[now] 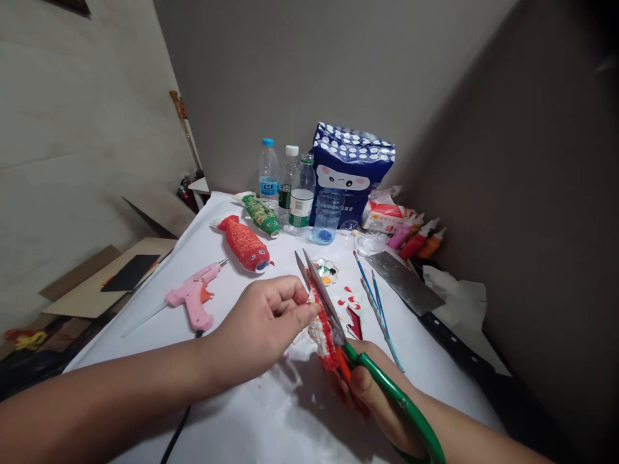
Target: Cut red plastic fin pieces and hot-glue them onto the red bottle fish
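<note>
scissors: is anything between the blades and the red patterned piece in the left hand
Nothing visible does. The open blades of the scissors already lie against the red patterned piece, which the left hand pinches at its upper edge. The right hand grips the green handles. Only the left fingertips sit close beside the blades.

Scissors (345, 345): smooth bright metal blades and glossy green plastic handles. Red patterned piece (320, 335): painted, bumpy surface; the base material cannot be told. Table cover (251, 425): white, matt, smooth sheet. Glue gun (193, 299), near the left edge: pink moulded plastic with a metal nozzle. Bottles (300, 193), at the far edge: clear glossy plastic. Cleaver (403, 280), near the right edge: dull grey metal blade. Blue pack (351, 167), at the far edge: glossy printed film.
</note>
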Demonstrator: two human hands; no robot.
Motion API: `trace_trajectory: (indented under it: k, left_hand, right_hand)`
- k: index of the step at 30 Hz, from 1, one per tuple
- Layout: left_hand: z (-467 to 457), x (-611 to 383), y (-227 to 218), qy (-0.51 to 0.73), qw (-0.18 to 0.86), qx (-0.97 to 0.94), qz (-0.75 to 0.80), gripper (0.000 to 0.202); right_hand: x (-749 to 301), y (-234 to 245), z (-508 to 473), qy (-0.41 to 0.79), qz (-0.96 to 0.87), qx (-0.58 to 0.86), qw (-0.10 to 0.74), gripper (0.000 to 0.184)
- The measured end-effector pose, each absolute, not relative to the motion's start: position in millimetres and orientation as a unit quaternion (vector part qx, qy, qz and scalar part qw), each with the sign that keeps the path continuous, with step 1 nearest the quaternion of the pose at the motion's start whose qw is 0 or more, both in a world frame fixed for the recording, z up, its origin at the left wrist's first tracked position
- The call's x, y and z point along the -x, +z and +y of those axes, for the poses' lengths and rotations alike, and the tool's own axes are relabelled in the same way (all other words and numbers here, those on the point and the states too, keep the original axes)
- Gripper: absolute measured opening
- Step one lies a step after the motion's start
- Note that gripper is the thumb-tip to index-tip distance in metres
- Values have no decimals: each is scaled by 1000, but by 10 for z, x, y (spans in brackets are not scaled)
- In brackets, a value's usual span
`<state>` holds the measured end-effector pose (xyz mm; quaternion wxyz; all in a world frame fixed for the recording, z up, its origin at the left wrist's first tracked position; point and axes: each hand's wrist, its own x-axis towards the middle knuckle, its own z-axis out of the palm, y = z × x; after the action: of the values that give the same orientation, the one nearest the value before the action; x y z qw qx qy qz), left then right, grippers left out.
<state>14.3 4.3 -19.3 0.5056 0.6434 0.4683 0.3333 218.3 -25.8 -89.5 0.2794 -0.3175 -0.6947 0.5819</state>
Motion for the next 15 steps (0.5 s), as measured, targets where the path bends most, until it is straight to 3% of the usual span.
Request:
trace_trajectory:
  k: [9,15]
  left_hand:
    - [43,-130,-152,323,605,-598,415,26]
    - [40,-145,-161,319,580,-598,451,28]
  right_hand:
    - [-2133,-853,-283,592,-675,336,285,64]
    - [-2111,-831,-237,577,-688,329,294,63]
